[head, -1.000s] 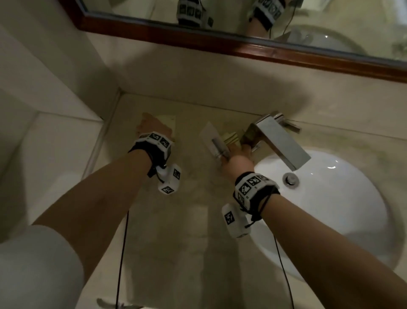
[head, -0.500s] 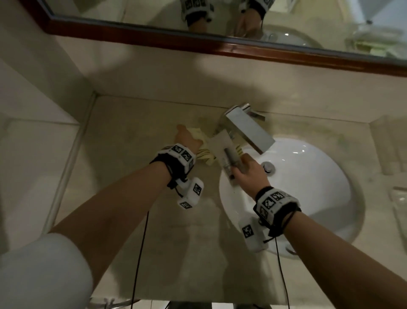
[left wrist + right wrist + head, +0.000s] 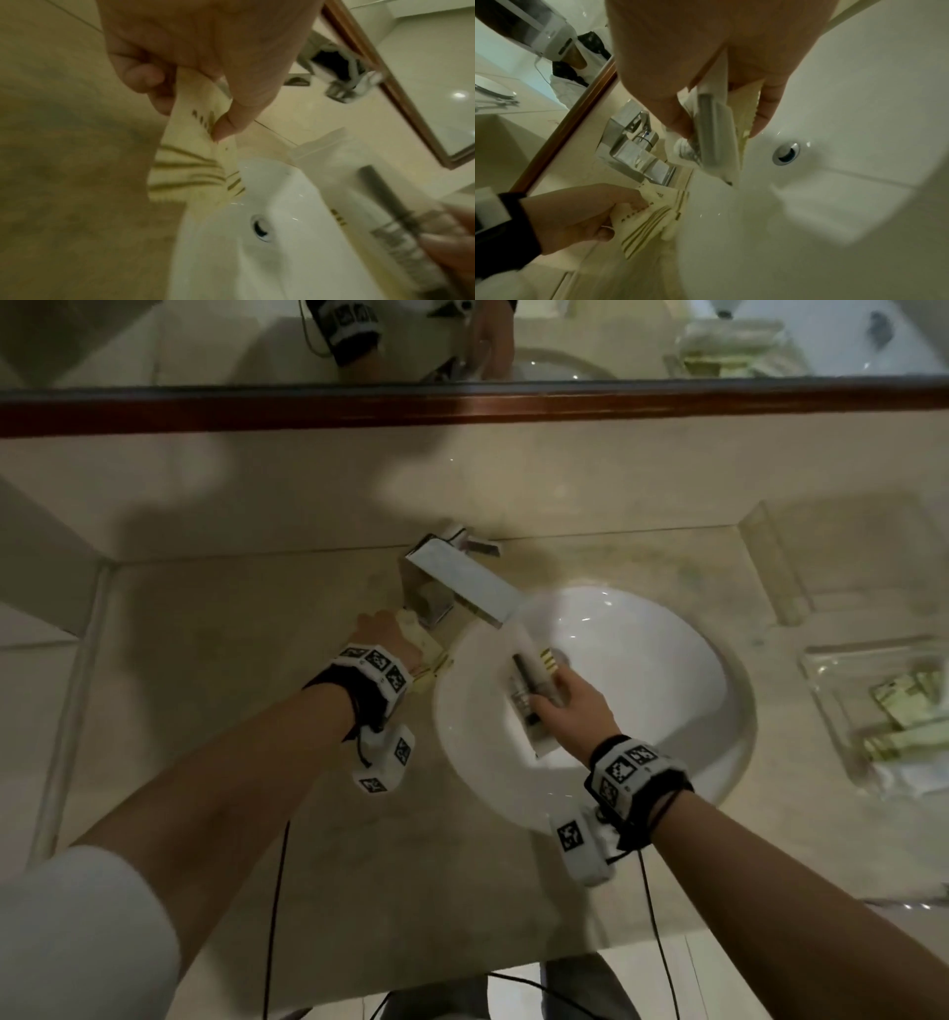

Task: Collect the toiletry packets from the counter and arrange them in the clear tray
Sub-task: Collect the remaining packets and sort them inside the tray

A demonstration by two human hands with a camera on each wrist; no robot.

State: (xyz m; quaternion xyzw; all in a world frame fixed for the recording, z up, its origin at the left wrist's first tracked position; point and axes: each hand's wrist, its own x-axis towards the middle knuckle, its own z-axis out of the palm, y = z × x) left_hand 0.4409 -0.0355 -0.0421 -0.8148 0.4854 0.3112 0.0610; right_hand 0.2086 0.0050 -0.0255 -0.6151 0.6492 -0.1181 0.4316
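**Both hands loaded, tray not yet reached**

On the left, the left hand (image 3: pixel 382 636) pinches cream packets with olive stripes (image 3: pixel 195 162) between thumb and fingers, held just above the table (image 3: pixel 215 690) at the basin's left rim, close beside the tap (image 3: pixel 462 585). The left wrist view shows at least two overlapping sheets there; an exact count is hard to give.

In the middle, over the white basin (image 3: pixel 642 670), the right hand (image 3: pixel 570 706) grips a clear sachet with a dark, razor-like item inside (image 3: pixel 529 690), and a cream striped packet (image 3: pixel 746 119) is pressed behind it: two pieces, as far as can be told.

On the far right, the clear tray (image 3: pixel 821 670) sits on the table, well apart from both hands, and already holds several cream-and-green packets (image 3: pixel 898 711); blur prevents a count.

Judged from this, collecting looks nearly done: no loose packet shows on the table. What remains is carrying both handfuls across to the tray and laying them in neatly.
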